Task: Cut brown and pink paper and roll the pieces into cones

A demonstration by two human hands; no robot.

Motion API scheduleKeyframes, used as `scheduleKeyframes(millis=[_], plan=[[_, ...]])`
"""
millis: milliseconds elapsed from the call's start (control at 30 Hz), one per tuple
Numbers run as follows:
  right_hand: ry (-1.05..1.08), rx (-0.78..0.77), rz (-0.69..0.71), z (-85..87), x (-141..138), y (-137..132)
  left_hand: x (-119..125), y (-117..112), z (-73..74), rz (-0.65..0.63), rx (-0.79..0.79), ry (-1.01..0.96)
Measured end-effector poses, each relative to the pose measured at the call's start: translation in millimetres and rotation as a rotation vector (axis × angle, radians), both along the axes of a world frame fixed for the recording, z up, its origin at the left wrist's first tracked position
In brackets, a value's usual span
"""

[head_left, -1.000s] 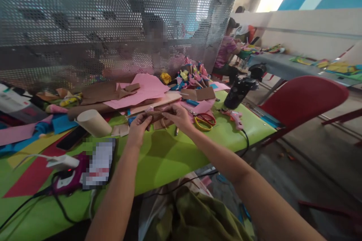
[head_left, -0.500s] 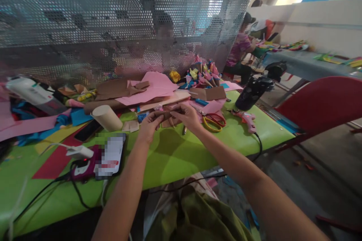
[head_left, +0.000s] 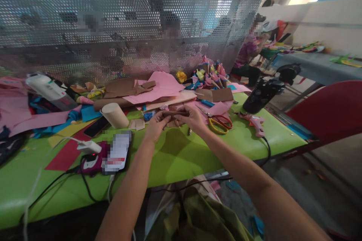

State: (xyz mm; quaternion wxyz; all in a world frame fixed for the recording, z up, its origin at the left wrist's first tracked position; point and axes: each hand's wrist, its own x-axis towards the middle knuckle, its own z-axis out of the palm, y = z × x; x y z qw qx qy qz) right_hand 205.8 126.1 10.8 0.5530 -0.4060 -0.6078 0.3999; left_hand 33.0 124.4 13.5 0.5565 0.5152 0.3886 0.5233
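Above the green table (head_left: pixel 175 158), both hands meet on a thin brown piece of paper (head_left: pixel 175 113), which looks folded or rolled. My left hand (head_left: pixel 155 126) pinches its left part between thumb and fingers. My right hand (head_left: pixel 195 119) grips the right part, fingers bent close to those of the left. Just beyond and below them lie small brown paper scraps, partly hidden by the fingers. To the right of my right hand rest scissors (head_left: pixel 218 124) with red and yellow handles. A cardboard tube (head_left: pixel 114 115) stands tilted left of my left hand.
A pink glue gun (head_left: pixel 256 123) with a black cord lies at right, near a black bottle (head_left: pixel 263 94). A phone (head_left: pixel 117 152) and a purple power strip (head_left: pixel 94 160) with cables sit at left. Pink paper (head_left: pixel 154 86) and a perforated metal panel (head_left: pixel 118 45) are behind.
The view has swung slightly left, so everything appears further right. Both hands keep hold of the brown paper, with small shifts of the right fingers.
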Motion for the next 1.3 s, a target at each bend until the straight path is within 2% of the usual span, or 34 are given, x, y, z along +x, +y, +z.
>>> scheduleKeyframes(millis=[467,967,1200,1300], plan=[[0.203,-0.158,0.012,5.2,6,5,-3,2,1.9,0.056,0.043,0.020],[0.188,-0.167,-0.008,9.0,11,4,-5,4,2.6,0.083,0.036,-0.030],[0.060,-0.083,-0.095,11.9,14,4,-6,3,2.9,0.104,0.035,-0.008],[0.047,-0.077,-0.092,11.0,14,4,-7,5,0.9,0.112,0.042,0.011]])
